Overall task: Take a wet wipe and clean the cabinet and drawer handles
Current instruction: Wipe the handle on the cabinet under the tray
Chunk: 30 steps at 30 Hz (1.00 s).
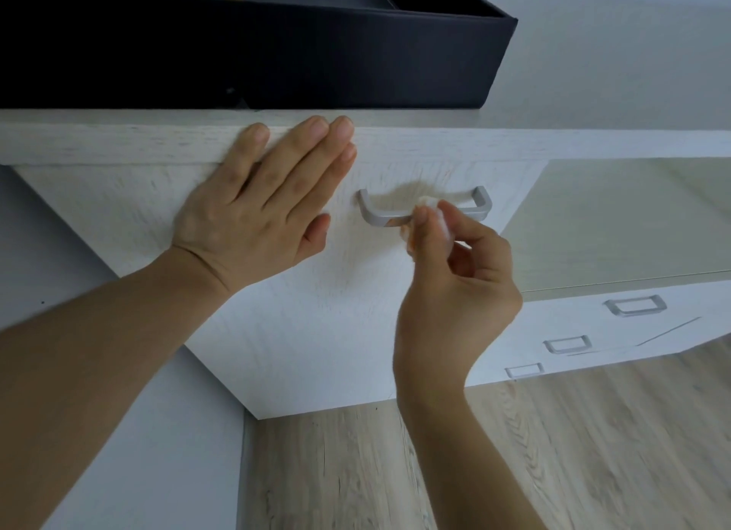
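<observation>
A silver bar handle (379, 217) is fixed to the white wood-grain cabinet front (316, 312). My right hand (455, 288) pinches a small bunched white wet wipe (431, 207) between thumb and fingers and presses it onto the middle of the handle's bar. My left hand (261, 205) lies flat with fingers spread on the cabinet front just left of the handle, fingertips reaching the top edge. The wipe is mostly hidden by my fingers.
A black fabric box (277, 54) stands on the cabinet top. To the right is a lower white unit with three more silver handles (635, 306), (567, 344), (524, 370). Light wooden floor (553, 450) lies below, and a pale wall (130, 450) sits at the left.
</observation>
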{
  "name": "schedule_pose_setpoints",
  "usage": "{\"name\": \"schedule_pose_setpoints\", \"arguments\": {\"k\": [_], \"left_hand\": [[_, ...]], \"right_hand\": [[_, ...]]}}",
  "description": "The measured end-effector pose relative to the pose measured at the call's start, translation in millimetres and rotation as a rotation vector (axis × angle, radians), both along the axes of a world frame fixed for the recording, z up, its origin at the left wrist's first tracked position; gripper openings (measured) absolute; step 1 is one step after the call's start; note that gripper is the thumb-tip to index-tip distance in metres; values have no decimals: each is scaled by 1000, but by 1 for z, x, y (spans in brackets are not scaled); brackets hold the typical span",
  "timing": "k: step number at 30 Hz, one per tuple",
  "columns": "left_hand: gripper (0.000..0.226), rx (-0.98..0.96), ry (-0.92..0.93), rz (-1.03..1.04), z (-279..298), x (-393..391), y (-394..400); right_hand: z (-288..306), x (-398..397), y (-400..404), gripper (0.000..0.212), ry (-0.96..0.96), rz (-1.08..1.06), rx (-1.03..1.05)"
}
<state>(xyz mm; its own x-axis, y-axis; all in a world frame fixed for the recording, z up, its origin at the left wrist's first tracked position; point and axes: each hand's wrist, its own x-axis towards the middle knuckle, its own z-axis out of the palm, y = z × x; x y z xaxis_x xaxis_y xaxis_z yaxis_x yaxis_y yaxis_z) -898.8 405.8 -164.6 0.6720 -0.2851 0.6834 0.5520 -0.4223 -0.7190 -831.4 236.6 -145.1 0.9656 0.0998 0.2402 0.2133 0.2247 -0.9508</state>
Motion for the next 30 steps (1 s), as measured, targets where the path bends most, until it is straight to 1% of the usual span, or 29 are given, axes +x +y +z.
{"name": "schedule_pose_setpoints", "arguments": {"k": [2,4,8,12,14,17,20,24,27,30], "left_hand": [[71,-3,2,2,0,0,-1],[72,-8,1,5,-1,0,-1],[71,-11,8,7,0,1,-1],[72,-18,-1,-11,-2,2,-1],[72,-26,1,-17,-1,2,-1],[72,-26,10,-12,-1,1,-1],[72,-25,9,-10,-2,1,-1],[72,-20,10,-11,-1,1,0],[72,-25,-1,-21,-2,1,0],[72,-24,9,-18,-1,1,0]], "right_hand": [[-1,-1,2,12,-1,5,-17],[-3,-1,2,8,36,-7,35],[-3,-4,-1,15,-57,24,-23],[-3,8,-7,12,15,-24,52],[-4,5,-4,14,-19,-14,45],[-5,-1,-1,11,-105,39,-10],[-6,3,-2,16,-53,2,31],[-7,0,-3,11,-102,63,-28],[-7,4,-5,16,-68,15,33],[-10,-7,3,18,-71,36,29]]}}
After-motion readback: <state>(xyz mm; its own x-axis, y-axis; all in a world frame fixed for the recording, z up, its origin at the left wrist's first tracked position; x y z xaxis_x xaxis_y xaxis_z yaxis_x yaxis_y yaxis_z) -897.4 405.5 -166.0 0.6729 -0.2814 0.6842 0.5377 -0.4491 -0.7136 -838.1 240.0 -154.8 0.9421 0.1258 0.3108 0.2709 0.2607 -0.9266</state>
